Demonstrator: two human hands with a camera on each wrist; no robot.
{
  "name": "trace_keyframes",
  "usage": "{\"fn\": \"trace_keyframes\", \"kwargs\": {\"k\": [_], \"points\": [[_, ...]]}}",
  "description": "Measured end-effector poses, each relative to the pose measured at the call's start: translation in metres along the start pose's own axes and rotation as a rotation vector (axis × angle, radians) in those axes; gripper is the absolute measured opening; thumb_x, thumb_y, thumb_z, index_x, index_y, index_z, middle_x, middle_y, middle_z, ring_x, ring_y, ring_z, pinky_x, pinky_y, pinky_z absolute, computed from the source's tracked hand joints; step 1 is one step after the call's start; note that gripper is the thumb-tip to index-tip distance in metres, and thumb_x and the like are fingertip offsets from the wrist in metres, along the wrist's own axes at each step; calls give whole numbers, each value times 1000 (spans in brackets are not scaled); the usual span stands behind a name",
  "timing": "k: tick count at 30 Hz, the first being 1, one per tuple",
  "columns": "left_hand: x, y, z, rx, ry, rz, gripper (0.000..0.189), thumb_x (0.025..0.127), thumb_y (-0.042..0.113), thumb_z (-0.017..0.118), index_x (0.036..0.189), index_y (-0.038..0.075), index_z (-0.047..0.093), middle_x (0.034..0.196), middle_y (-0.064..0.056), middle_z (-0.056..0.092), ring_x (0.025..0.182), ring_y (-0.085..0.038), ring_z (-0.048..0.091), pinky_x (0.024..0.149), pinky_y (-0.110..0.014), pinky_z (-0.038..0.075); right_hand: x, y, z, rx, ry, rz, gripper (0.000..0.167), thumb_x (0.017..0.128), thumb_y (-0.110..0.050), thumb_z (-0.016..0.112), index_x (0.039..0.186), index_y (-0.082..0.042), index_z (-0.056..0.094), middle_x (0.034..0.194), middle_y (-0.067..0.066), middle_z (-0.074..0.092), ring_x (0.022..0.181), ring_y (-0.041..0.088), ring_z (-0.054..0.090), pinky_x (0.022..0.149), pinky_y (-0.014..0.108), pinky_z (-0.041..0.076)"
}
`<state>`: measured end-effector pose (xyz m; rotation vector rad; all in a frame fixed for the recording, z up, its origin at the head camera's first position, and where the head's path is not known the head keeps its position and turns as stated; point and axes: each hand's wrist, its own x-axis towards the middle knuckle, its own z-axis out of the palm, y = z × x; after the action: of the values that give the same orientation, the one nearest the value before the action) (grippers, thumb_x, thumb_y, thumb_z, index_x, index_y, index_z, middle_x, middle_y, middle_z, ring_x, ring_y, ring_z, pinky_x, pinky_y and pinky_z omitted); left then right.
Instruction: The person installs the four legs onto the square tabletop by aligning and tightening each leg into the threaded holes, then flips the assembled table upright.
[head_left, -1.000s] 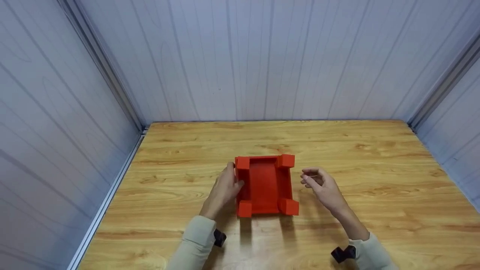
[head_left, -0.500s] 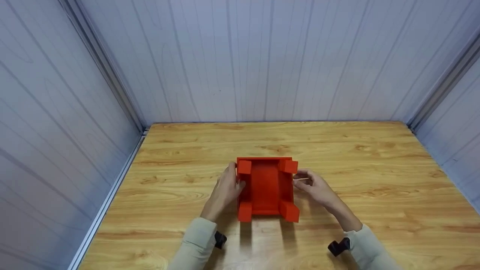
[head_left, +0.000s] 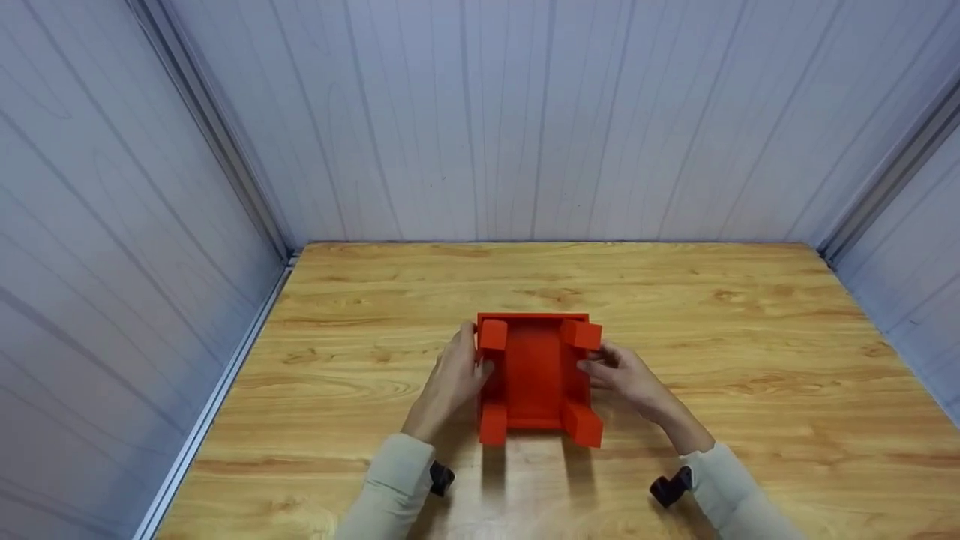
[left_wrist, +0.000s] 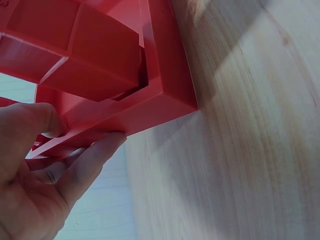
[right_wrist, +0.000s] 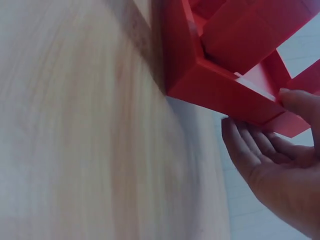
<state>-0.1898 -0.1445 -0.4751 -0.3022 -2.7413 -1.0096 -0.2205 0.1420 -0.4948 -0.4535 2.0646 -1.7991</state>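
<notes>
A small red table (head_left: pixel 534 367) lies upside down on the wooden tabletop, its hollow underside facing up and a blocky leg standing at each corner. My left hand (head_left: pixel 448 379) grips its left side wall, with the thumb inside the rim and the fingers along the outside; the left wrist view shows this hold on the red wall (left_wrist: pixel 145 112) closely. On the opposite side my right hand (head_left: pixel 630 379) pinches the right wall, thumb hooked over the rim. In the right wrist view, the fingers of that hand (right_wrist: pixel 285 175) lie against the outer face of the red wall (right_wrist: pixel 220 90).
Wood-grain tabletop (head_left: pixel 337 300) surrounds the red piece. A pale panelled wall (head_left: pixel 495 120) rises behind it, with another side wall (head_left: pixel 97 262) on the left and one on the right (head_left: pixel 915 240). A metal rail (head_left: pixel 217 405) runs along the left edge.
My right hand has moved left from beside the red table and taken hold of its right wall. The piece has straightened slightly and shifted a little right in view; my left hand keeps its grip.
</notes>
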Motion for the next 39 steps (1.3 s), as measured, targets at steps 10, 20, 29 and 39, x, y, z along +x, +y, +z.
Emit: {"fn": "trace_keyframes", "kwargs": {"k": [10, 20, 29, 39], "points": [[2, 0, -1, -25, -15, 0, 42, 85, 6, 62, 123, 2, 44, 89, -7, 53, 72, -15, 50, 63, -30, 47, -1, 4, -1, 86, 16, 8, 52, 92, -17, 63, 134, 7, 44, 116, 15, 61, 102, 20, 64, 88, 40, 54], [5, -3, -6, -131, -67, -91, 43, 87, 17, 56, 127, 6, 45, 91, -2, 51, 76, -13, 50, 66, -28, 46, -6, 1, -1, 73, 126, -49, 48, 93, -12, 61, 134, 6, 46, 125, 15, 58, 105, 14, 63, 88, 36, 54], [6, -11, -10, -216, 85, -133, 26, 93, 14, 44, 117, 7, 52, 93, -2, 53, 82, -14, 53, 72, -31, 46, -6, -4, 2, -2, 290, -149, 43, 92, -4, 59, 133, 2, 50, 116, 9, 60, 101, 14, 62, 85, 26, 53], [4, -19, -12, -201, 144, -168, 24, 95, 12, 41, 114, 7, 53, 93, -4, 54, 81, -16, 52, 72, -32, 45, -3, -7, 11, -109, 422, -382, 45, 87, 4, 63, 131, 3, 53, 114, 21, 63, 101, 9, 63, 85, 19, 52]]}}
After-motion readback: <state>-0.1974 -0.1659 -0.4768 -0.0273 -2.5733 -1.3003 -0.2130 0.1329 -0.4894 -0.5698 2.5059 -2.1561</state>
